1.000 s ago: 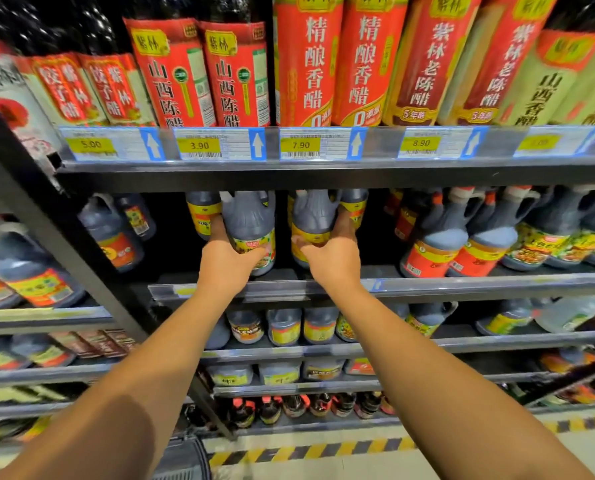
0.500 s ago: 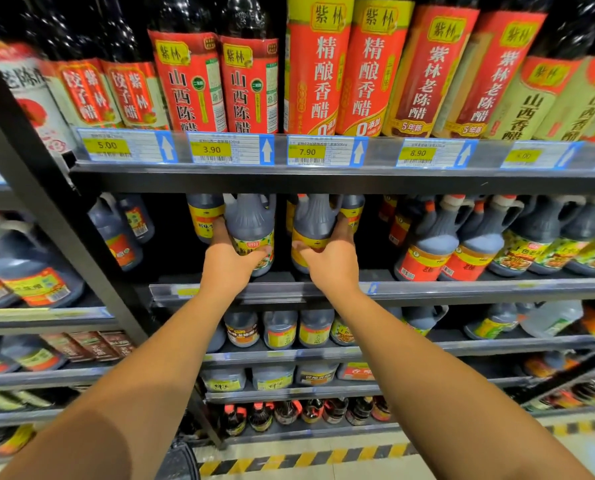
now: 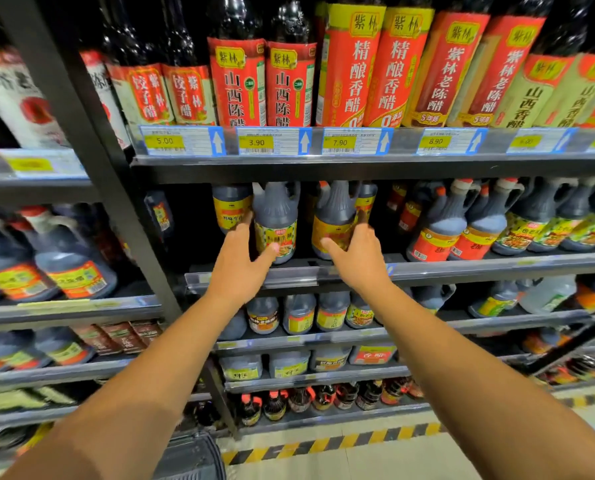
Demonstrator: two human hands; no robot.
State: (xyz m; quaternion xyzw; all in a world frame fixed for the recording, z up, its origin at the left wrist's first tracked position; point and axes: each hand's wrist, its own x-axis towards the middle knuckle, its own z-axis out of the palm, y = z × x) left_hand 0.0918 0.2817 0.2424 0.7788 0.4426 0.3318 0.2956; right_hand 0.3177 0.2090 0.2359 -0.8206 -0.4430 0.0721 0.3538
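Two bare arms reach into a supermarket vinegar aisle, where a person takes hold of two dark handled jugs standing side by side at the front of the middle shelf (image 3: 462,268). The left hand (image 3: 240,261) wraps the left jug (image 3: 278,216) from its left side, thumb laid across the yellow label. The right hand (image 3: 356,254) clasps the right jug (image 3: 336,213) from its right side, thumb pressed on the label front. The hands are apart, each clamped on its own jug, and both jugs stand upright on the shelf with a narrow gap between them. On the shelf above, tall red-labelled bottles (image 3: 349,64) line up behind yellow price tags (image 3: 256,142). More jugs with red labels (image 3: 434,233) stand to the right on the same shelf. A black-and-yellow striped line (image 3: 323,441) runs along the floor below.
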